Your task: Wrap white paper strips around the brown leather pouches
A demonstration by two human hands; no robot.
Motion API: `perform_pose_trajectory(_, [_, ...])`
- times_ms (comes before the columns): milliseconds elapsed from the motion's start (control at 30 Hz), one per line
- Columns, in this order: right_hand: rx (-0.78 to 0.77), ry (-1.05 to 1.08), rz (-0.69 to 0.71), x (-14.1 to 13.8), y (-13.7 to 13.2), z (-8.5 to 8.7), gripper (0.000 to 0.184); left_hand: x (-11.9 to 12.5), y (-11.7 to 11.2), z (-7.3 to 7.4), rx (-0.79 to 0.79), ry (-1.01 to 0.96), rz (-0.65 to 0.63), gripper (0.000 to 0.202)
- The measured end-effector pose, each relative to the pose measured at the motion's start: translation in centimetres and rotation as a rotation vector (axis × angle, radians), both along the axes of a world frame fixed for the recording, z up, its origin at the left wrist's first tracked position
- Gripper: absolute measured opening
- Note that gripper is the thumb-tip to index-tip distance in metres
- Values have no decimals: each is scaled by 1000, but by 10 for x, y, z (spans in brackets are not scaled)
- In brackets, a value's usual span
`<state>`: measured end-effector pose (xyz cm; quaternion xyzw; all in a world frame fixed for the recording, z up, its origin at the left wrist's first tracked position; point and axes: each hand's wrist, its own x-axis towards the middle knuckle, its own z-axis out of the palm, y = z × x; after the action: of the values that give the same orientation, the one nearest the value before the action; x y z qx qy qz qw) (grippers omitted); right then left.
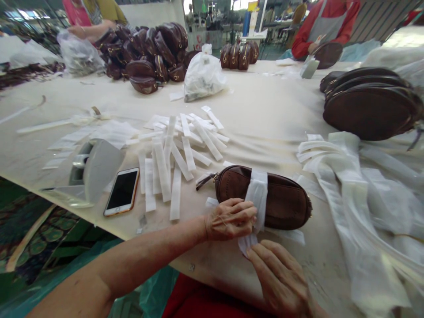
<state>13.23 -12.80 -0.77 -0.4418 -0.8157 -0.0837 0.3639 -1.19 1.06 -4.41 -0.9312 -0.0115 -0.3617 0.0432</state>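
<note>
"What takes up most of the space from where you're standing?"

"The bench, pale and broad, running off past both sides. At its far side sits a big heap of dark brown bags, and over on the right there's a smaller stack of bags."

"And the one being handled?"

"That brown pouch lies on the near part of the bench, right in front of the person. It's long with rounded ends, dark and soft-looking, with a line of stitch holes near its left end. A white band goes across its middle, thin and slightly crinkled."

"How are the hands?"

"Both are nearly closed, and near each other. The left hand has its fingers curled in, the tips gathered on the band at the pouch's near edge. The right hand keeps its fingers together and pinches the band's lower end, just off the pouch. I can't tell how hard either one grips."

"Anything smaller around them?"

"A phone lies screen up to the left, beside a loose pile of white strips. Smallest is the dark zip pull, sticking out from the pouch's left end."
</note>
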Motion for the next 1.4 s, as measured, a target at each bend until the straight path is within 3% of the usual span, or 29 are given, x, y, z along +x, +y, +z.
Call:
perform_pose_trajectory(133, [7,-21,15,7,11,8,30,0,1,1,-8,3,-10,3])
perform_pose_trajectory(433, [-21,-1,40,19,21,-5,27,-4,2,-4,-56,-5,-72,8])
perform_pose_trajectory(600, [-35,27,58,21,32,4,25,-12,0,-1,-143,92,-49,22])
perform_pose_trajectory(867, [-77,81,33,30,51,9,22,-14,0,-8,-230,108,-48,21])
perform_pose_trajectory(1000, [-144,194,-22,29,65,7,19,-14,4,-1,-263,37,-108,28])
perform_pose_trajectory(1133, [-197,277,-104,25,71,-2,13,-14,7,3,-290,148,-164,27])
perform_pose_trajectory(1400, [-197,224,-323,19,71,-14,13,-14,10,1,-302,131,-205,19])
